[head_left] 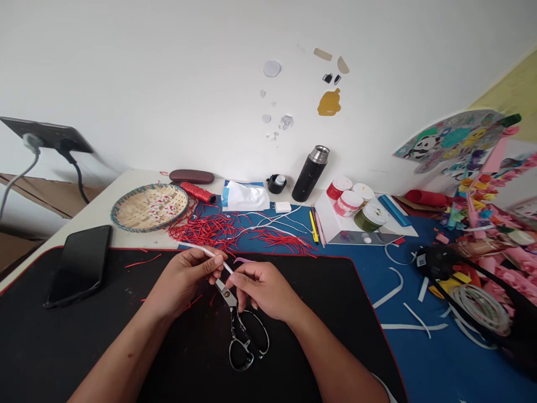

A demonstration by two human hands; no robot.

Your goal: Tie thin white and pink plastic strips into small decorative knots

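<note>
A thin white cord or strip stretches between my two hands. My left hand pinches it between thumb and fingers, and one end sticks out behind the fingers towards the red strings. The other end is in my right hand, closed with fingertips together. Beside the right forefinger shows a small curved pink-purple piece; whether it is held, I cannot tell. Under my hands, metal scissors lie on the black mat, their blades partly hidden by my fingers. Red string scraps lie near the blades.
A black phone and a woven basket are at left. Behind the mat lie tangled red strings. A black flask, pens and several jars stand or lie farther back. White strips are scattered right.
</note>
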